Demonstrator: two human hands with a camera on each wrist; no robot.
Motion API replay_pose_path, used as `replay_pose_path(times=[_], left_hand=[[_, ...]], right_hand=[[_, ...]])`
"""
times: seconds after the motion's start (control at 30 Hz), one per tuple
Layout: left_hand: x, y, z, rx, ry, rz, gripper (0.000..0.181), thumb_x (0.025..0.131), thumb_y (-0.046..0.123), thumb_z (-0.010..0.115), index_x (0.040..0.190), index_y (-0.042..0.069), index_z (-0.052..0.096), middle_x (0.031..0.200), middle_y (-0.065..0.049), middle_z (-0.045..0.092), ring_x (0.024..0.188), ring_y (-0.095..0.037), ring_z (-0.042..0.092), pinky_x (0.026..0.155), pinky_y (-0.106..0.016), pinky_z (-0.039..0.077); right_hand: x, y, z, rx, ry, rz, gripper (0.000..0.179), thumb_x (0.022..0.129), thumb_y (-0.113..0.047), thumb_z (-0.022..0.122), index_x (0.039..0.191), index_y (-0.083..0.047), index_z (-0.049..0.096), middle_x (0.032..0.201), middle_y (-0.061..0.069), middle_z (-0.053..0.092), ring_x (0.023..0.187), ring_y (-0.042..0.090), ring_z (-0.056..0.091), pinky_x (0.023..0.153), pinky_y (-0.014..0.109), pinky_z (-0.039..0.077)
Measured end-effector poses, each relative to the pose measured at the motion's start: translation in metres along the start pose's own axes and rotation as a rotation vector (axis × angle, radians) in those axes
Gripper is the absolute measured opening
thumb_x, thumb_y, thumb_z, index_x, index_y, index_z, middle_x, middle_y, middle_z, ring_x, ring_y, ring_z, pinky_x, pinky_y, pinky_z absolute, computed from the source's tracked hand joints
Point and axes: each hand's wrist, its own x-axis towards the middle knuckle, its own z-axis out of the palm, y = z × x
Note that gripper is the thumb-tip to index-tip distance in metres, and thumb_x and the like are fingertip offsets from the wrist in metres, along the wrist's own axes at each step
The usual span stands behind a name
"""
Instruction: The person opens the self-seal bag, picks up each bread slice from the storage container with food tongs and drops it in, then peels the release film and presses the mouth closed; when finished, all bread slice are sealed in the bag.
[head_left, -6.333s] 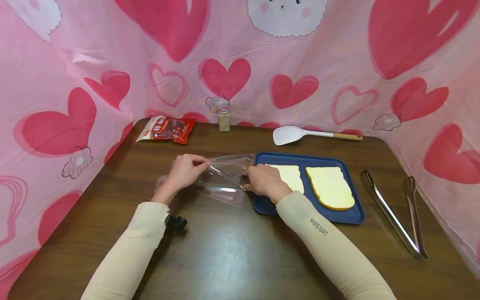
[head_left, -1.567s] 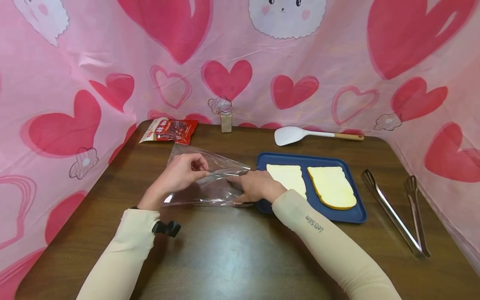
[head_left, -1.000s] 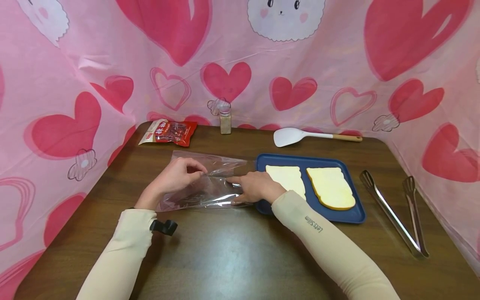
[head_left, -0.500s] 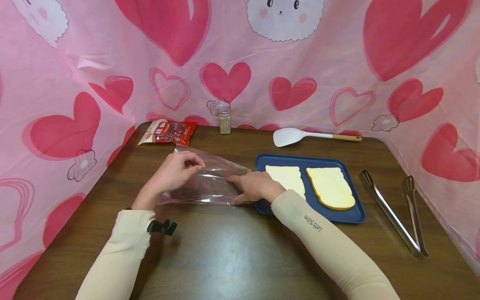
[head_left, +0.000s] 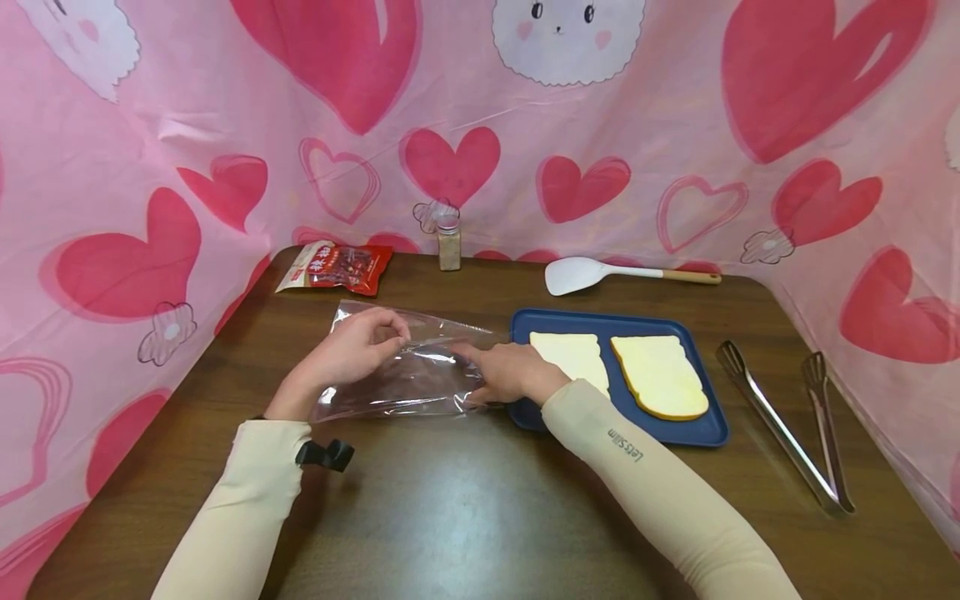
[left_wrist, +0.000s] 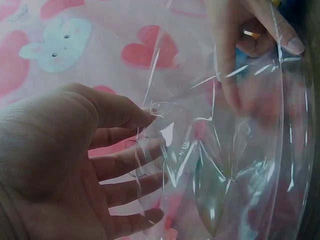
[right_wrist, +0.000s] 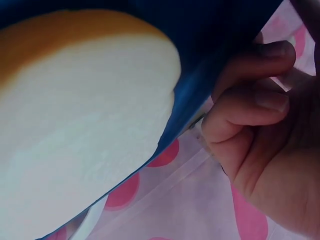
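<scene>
A clear plastic bag (head_left: 420, 379) lies crumpled between my two hands, left of the blue tray (head_left: 622, 313). My left hand (head_left: 360, 346) pinches the bag's film between thumb and index finger. In the left wrist view, the other fingers (left_wrist: 127, 192) of that hand spread behind the plastic. My right hand (head_left: 513, 371) reaches over the tray's left edge, index finger extended and thumb spread away from it, both at the bag. Two of its fingers (right_wrist: 250, 107) are curled in the right wrist view. Two bread slices (head_left: 660, 375) lie on the tray; my right hand partly covers the left one.
A red snack packet (head_left: 337, 268) and a small spice jar (head_left: 449, 248) stand at the back. Behind the tray lies a white spatula (head_left: 577, 273) with a wooden handle. Metal tongs (head_left: 787, 442) lie spread to the right. Pink heart-printed cloth (head_left: 525, 125) encloses the wooden table (head_left: 450, 508).
Over six seconds the bag has been spread nearer, and my left hand has moved slightly left and down. In the last second the film has shifted while my right hand stayed nearly still.
</scene>
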Motion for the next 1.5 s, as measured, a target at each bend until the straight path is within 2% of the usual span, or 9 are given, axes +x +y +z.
replay_pose_path(times=[0.1,0.4,0.6,0.67,0.9,1.0,1.2,1.37,1.5], left_hand=[[0.001,-0.003,0.002,-0.015,-0.008,0.006,0.006,0.103,0.009,0.064,0.104,0.007,0.069,0.112,-0.013,0.071,0.111,-0.032,0.068,0.1,-0.052,0.053],[0.001,-0.005,0.003,-0.004,-0.034,-0.001,0.009,0.105,0.01,0.058,0.11,0.01,0.065,0.125,-0.015,0.07,0.112,-0.032,0.059,0.098,-0.05,0.048],[0.003,-0.009,0.01,0.002,-0.045,-0.043,0.01,0.106,0.014,0.061,0.114,0.013,0.066,0.115,-0.012,0.069,0.101,-0.029,0.059,0.089,-0.046,0.048],[0.004,-0.011,0.012,0.011,-0.041,-0.053,0.01,0.106,0.014,0.061,0.114,0.013,0.067,0.116,-0.013,0.07,0.105,-0.031,0.06,0.093,-0.049,0.049],[0.006,-0.013,0.015,0.043,-0.002,-0.053,0.009,0.105,0.015,0.062,0.111,0.013,0.068,0.119,-0.013,0.073,0.119,-0.035,0.063,0.108,-0.061,0.046],[0.006,-0.015,0.015,0.028,0.006,-0.048,0.009,0.105,0.014,0.062,0.111,0.012,0.068,0.121,-0.015,0.072,0.126,-0.039,0.062,0.112,-0.064,0.044],[0.006,-0.018,0.014,-0.002,0.005,-0.049,0.011,0.105,0.012,0.061,0.114,0.009,0.067,0.127,-0.018,0.071,0.134,-0.044,0.06,0.111,-0.063,0.047],[0.006,-0.019,0.012,-0.026,-0.01,-0.046,0.013,0.106,0.012,0.06,0.115,0.007,0.067,0.128,-0.02,0.07,0.137,-0.047,0.058,0.114,-0.066,0.043],[0.007,-0.022,0.012,-0.021,-0.004,-0.048,0.013,0.106,0.014,0.061,0.114,0.007,0.067,0.127,-0.02,0.07,0.135,-0.047,0.059,0.115,-0.067,0.042]], right_hand=[[0.001,0.0,0.0,0.014,-0.004,0.006,0.085,0.09,-0.059,0.077,0.158,-0.033,0.034,0.095,0.004,0.072,0.09,0.024,0.069,0.079,0.045,0.058],[0.005,0.0,-0.002,0.027,-0.055,0.063,0.084,0.085,-0.064,0.081,0.15,-0.02,0.051,0.117,0.007,0.073,0.111,0.027,0.067,0.096,0.05,0.056],[0.003,0.001,-0.005,0.054,-0.072,0.065,0.097,0.086,-0.063,0.079,0.164,-0.029,0.034,0.113,0.005,0.074,0.103,0.024,0.067,0.091,0.047,0.057],[0.001,0.001,-0.006,0.053,-0.065,0.064,0.099,0.087,-0.063,0.078,0.167,-0.032,0.028,0.114,0.004,0.075,0.104,0.024,0.069,0.089,0.046,0.058],[-0.016,0.0,-0.016,0.057,0.058,0.033,0.076,0.094,-0.056,0.074,0.159,-0.026,0.049,0.125,0.005,0.075,0.113,0.027,0.071,0.091,0.05,0.059],[-0.035,0.007,-0.021,0.094,0.152,0.033,0.07,0.096,-0.052,0.074,0.155,-0.02,0.054,0.133,0.006,0.073,0.116,0.027,0.07,0.092,0.049,0.059],[-0.096,0.045,-0.026,0.167,0.392,0.113,0.066,0.098,-0.048,0.073,0.151,-0.012,0.058,0.103,0.007,0.074,0.082,0.019,0.065,0.067,0.036,0.054],[-0.161,0.1,-0.019,0.164,0.568,0.282,0.061,0.099,-0.042,0.073,0.14,0.002,0.064,0.101,0.015,0.074,0.075,0.022,0.064,0.07,0.047,0.055],[-0.213,0.156,-0.001,0.168,0.562,0.479,0.066,0.101,-0.044,0.068,0.136,0.011,0.06,0.106,0.028,0.068,0.092,0.04,0.063,0.078,0.062,0.053]])
